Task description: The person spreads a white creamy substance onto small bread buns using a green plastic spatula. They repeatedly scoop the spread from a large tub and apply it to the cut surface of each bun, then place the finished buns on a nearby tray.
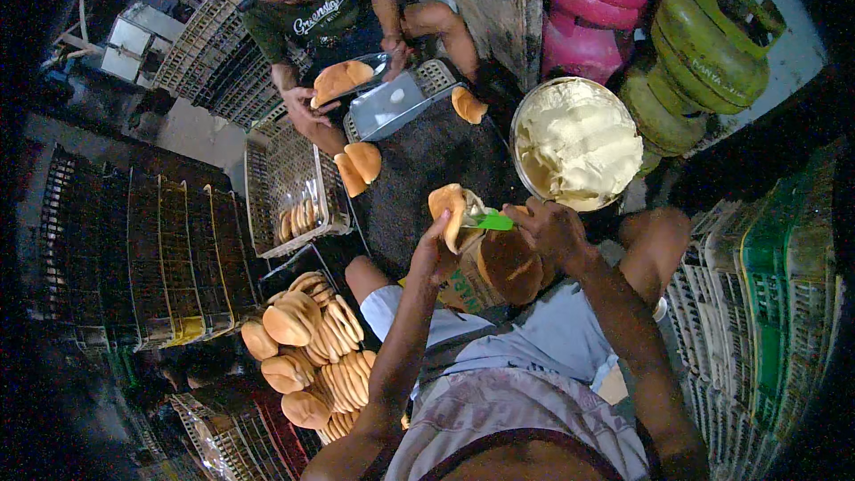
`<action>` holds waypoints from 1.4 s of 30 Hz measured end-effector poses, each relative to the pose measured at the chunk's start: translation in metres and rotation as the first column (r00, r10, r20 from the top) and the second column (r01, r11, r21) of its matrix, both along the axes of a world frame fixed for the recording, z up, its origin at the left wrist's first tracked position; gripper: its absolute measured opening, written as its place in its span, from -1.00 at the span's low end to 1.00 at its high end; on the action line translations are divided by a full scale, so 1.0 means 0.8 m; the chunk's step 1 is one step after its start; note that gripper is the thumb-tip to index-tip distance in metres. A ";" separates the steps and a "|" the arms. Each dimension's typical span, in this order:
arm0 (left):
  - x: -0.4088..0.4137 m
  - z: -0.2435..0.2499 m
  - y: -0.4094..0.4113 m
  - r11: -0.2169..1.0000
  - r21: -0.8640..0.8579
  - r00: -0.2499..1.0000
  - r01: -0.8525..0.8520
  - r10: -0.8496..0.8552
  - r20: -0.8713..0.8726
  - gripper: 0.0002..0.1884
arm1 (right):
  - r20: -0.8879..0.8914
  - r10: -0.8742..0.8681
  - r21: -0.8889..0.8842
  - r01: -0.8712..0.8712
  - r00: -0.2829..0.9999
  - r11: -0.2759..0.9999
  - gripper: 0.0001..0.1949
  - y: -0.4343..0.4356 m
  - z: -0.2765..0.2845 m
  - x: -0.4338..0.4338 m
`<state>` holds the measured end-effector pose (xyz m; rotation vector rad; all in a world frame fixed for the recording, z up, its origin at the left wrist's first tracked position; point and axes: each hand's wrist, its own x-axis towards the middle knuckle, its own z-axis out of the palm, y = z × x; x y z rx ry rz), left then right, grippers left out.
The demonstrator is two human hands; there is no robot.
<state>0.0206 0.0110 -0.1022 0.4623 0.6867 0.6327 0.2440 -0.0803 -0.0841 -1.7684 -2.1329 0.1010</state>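
Note:
My left hand (434,247) holds a split bread bun (449,207) upright, its cut side turned to the right with pale cream on it. A green-handled spreader (493,220) is gripped in my right hand (551,230), its blade inside the opening of the bun. Below the right hand, more brown buns (511,264) rest at my lap on a printed cardboard box or sheet (471,280). Just beyond that hand stands a round tub heaped with pale yellow cream (578,140).
Across the dark table (427,160), a co-worker (327,20) handles a bun (342,82) and clear plastic above a bluish container (394,103). Many buns (334,347) are piled at my left. Crates (294,187) stand left, stacked crates (755,307) right, gas cylinders (708,47) behind the tub.

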 end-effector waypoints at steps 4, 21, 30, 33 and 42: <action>-0.027 -0.064 0.014 0.985 -0.086 0.989 -0.147 0.144 -0.040 -0.51 | 0.007 0.095 -0.003 -0.095 0.995 0.995 -0.60 0.005 0.007 -0.015; 0.006 -0.225 0.119 0.344 0.015 -0.213 0.939 0.614 -0.760 -0.71 | -0.249 -0.338 -0.341 0.244 0.907 0.908 -0.67 0.001 -0.026 0.048; -0.047 -0.212 0.153 0.800 0.504 0.907 0.326 -0.114 -0.405 -0.69 | -0.270 -0.186 -0.144 0.151 0.945 0.978 -0.61 -0.014 0.014 0.060; -0.060 -0.191 0.146 0.936 0.348 0.997 0.058 -0.039 -0.063 -0.69 | -0.245 -0.209 -0.119 0.185 0.947 0.976 -0.62 -0.017 0.049 0.059; -0.001 -0.160 0.222 0.837 0.453 0.623 0.306 0.184 -0.760 -0.58 | -0.289 -0.184 -0.102 0.161 0.940 0.982 -0.60 -0.008 0.014 0.063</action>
